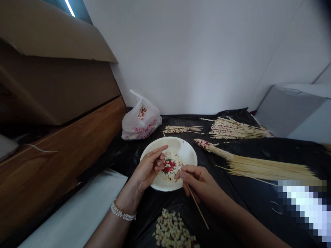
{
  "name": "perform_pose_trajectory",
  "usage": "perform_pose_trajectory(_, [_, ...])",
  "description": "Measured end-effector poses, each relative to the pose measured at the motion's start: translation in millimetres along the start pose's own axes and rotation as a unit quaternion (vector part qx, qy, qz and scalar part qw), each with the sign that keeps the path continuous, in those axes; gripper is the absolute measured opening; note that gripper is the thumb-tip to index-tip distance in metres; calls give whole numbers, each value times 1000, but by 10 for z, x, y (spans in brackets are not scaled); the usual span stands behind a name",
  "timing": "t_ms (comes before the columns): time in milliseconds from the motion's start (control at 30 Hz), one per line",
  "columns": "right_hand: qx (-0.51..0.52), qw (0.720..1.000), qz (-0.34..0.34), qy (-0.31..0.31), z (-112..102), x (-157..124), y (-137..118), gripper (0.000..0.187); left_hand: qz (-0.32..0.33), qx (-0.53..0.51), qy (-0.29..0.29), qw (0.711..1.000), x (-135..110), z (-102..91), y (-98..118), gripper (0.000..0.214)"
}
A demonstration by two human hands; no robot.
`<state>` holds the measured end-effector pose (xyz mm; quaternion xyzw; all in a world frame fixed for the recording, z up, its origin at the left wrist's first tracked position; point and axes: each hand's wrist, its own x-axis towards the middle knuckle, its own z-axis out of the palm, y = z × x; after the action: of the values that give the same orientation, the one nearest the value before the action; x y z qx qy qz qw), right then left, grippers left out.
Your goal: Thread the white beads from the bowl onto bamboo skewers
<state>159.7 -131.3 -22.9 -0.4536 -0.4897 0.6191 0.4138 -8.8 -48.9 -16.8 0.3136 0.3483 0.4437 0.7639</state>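
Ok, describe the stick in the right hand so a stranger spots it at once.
Start at the white bowl on the black sheet. At its near right side is the right hand, with a thin pale stick slanting out below. Unlike the bundled sticks farther right, this one is held in a hand.

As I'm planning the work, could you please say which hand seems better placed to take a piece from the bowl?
Probably the left hand: it looks open, over the white bowl, while the right hand holds a stick.
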Motion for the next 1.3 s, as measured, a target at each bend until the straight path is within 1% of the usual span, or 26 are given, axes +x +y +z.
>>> perform_pose_trajectory(67, [-1, 1000, -1, 1, 0, -2, 9, 36, 21, 6, 7, 1000, 8, -11, 1, 30])
perform_pose_trajectory(167, [1, 1000, -2, 1, 4, -8, 11, 35, 47, 15, 23, 999, 20, -18, -10, 10])
perform_pose_trajectory(300, [2, 1000, -4, 0, 6, -9, 6, 36, 55, 15, 30, 998, 29, -13, -11, 23])
perform_pose_trajectory(433, [-4, 1000, 0, -3, 5, -8, 11, 34, 65, -4, 48, 997, 39, -18, 24, 25])
perform_pose_trajectory(600, [10, 1000, -7, -19, 10, -12, 28, 31, 39, -64, 64, 995, 62, -45, 62, 21])
perform_pose_trajectory(733, [21, 999, -12, -31, 7, -9, 33, 31, 37, -77, 73, 994, 68, -39, 72, 23])
perform_pose_trajectory(833, [44, 998, -5, -51, -4, -20, 30, 31, 49, -80, 86, 992, 66, -27, 77, 18])
perform_pose_trajectory(933, [69, 994, 9, -84, -15, -42, 25, 30, 63, -81, 106, 989, 65, -33, 83, 17])
perform_pose_trajectory(1033, [79, 990, 31, -114, -14, -56, 24, 29, 81, -89, 111, 987, 66, -49, 92, 15])
perform_pose_trajectory(1167, [90, 983, 53, -148, 6, -56, 45, 28, 76, -109, 117, 984, 71, -49, 104, 19])
perform_pose_trajectory(1300, [95, 981, 61, -159, 28, -59, 69, 28, 78, -108, 134, 982, 83, -42, 101, 20])
